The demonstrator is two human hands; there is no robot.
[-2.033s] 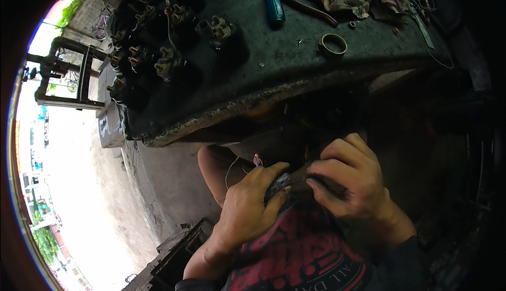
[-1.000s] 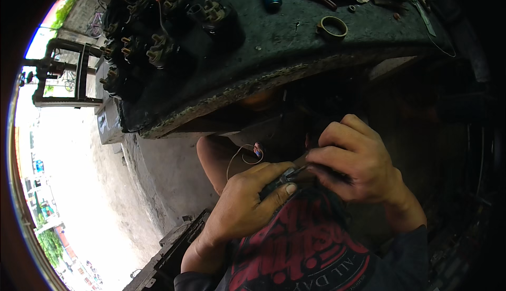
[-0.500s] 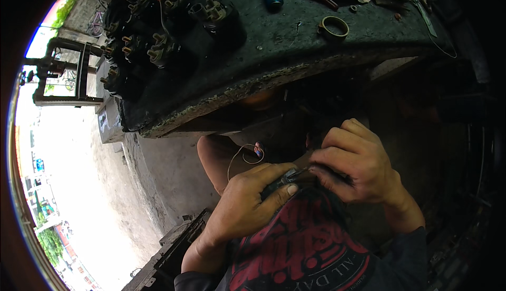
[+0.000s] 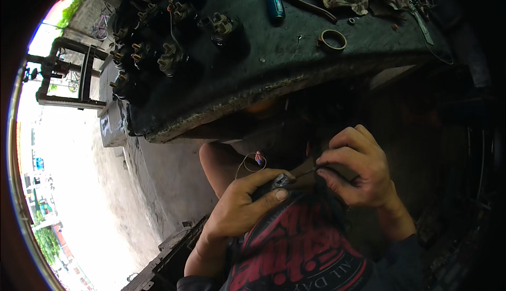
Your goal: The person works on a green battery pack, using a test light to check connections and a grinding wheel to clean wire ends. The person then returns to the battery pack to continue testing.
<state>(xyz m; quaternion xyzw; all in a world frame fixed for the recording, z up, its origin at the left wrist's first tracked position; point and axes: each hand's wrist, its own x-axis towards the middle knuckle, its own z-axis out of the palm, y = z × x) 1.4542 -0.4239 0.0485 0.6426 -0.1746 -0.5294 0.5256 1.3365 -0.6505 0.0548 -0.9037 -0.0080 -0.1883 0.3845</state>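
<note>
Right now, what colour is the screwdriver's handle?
The handle looks teal; the head view shows it best.

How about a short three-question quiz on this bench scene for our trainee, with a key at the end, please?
1. Multiple choice: Which of these lies nearest the front edge of the bench?
a) the crumpled cloth
b) the metal ring
c) the pliers

2. True or false: The left hand grips a small piece with a shiny end.

3. Fill in the blank: The handle of the straight tool lying on the bench is ____ in colour.

Key: 1. b; 2. true; 3. blue-green
</note>
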